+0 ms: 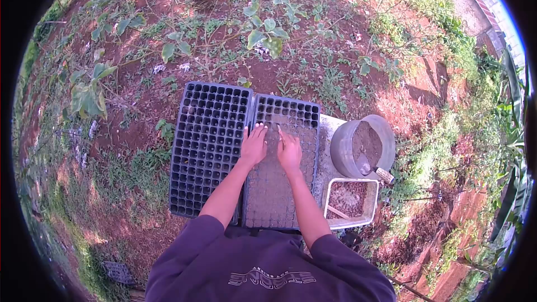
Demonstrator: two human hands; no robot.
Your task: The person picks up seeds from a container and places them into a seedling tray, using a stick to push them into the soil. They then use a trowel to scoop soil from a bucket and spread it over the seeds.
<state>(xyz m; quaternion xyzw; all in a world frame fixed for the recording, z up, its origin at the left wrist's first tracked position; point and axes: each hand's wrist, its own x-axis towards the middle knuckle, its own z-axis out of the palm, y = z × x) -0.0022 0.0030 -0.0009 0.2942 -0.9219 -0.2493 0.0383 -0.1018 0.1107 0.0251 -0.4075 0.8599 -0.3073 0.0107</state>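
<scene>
Two black seedling trays lie side by side in front of me. The right seedling tray point(274, 190) has brown soil over most of its cells, while dark open cells show in its far rows. Dark open cells fill the left seedling tray point(210, 134). My left hand point(254, 146) rests flat, fingers stretched out, on the soil near the right tray's left edge. Just beside it, my right hand point(289, 152) is closed in a pinch over the soil, around what looks like a short thin stick point(279, 127). Its fingertips partly hide the stick.
To the right stands a round metal basin point(341, 154) with soil and a handled scoop point(384, 175) in it. Nearer me, a pale rectangular tub point(366, 218) holds reddish-brown bits and a flat stick point(338, 212). Leafy plants point(268, 36) grow beyond the trays.
</scene>
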